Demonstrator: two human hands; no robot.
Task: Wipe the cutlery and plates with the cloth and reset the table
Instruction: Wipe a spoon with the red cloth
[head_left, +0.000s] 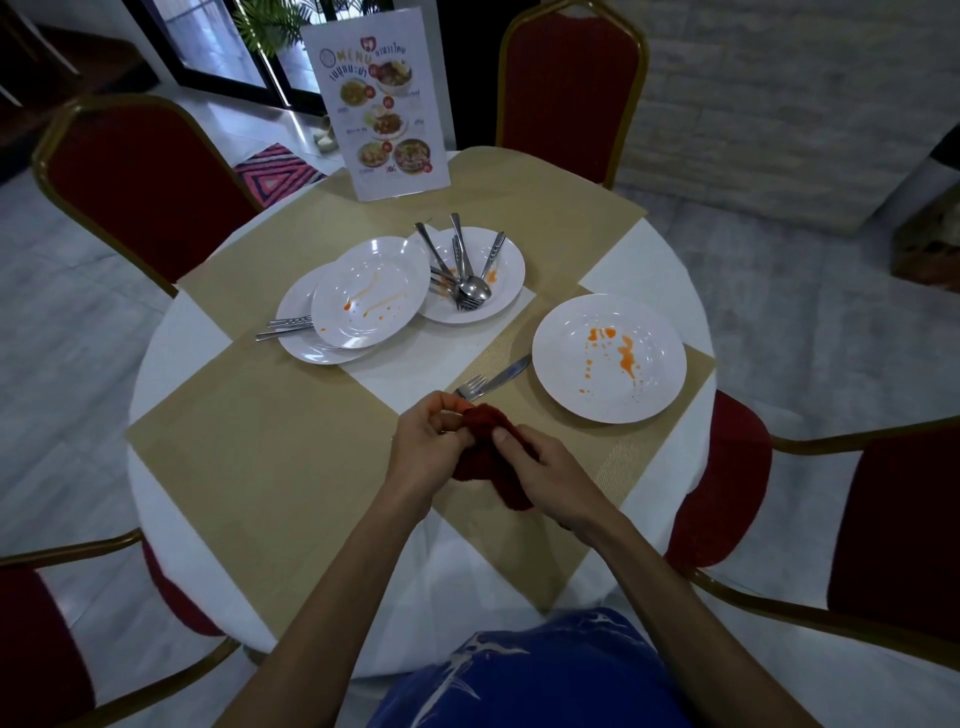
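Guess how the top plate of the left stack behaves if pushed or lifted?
The top plate looks glossy and rigid, so probably slick to grip. It sits off-centre on the plate below, so a push would likely slide or tilt it. Orange sauce streaks could smear.

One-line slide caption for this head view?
Both hands, left hand and right hand, work a red cloth over cutlery above the round table; sauce-stained white plate waits right.

Left of the stained plate (609, 358), bare placemat (249, 441) lies open; beyond, stacked plates (358, 301) and cutlery (462, 270) block.
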